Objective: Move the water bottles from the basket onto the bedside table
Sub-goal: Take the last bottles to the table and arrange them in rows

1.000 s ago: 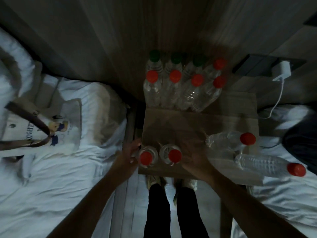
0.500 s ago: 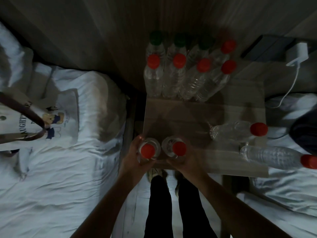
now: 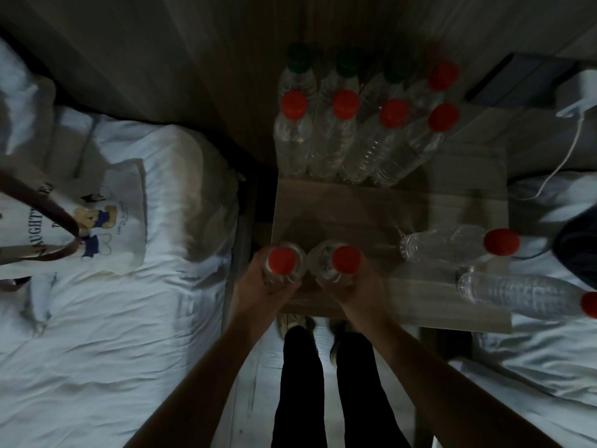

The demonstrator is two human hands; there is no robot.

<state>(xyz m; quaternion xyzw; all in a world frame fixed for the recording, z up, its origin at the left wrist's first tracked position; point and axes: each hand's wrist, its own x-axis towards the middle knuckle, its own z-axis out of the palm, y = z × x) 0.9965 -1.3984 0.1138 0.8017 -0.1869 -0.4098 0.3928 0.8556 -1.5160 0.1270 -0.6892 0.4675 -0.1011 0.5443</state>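
My left hand grips an upright clear water bottle with a red cap at the near left edge of the wooden bedside table. Close beside it, my right hand grips a second red-capped bottle. Several bottles stand in two rows at the back of the table, some with green caps, some with red. Two more red-capped bottles stand at the table's right side, one further back and one at the near right corner. A cloth tote bag with a bear print lies on the left bed.
White beds flank the table, left bed and right bed. A white charger and cable hang on the wall at the upper right. A dark object lies on the right bed. My legs stand in the gap below the table.
Both hands have closed around the two near bottles, which now stand closer together. The view has shifted a little, so the table sits lower and nearer in the frame.
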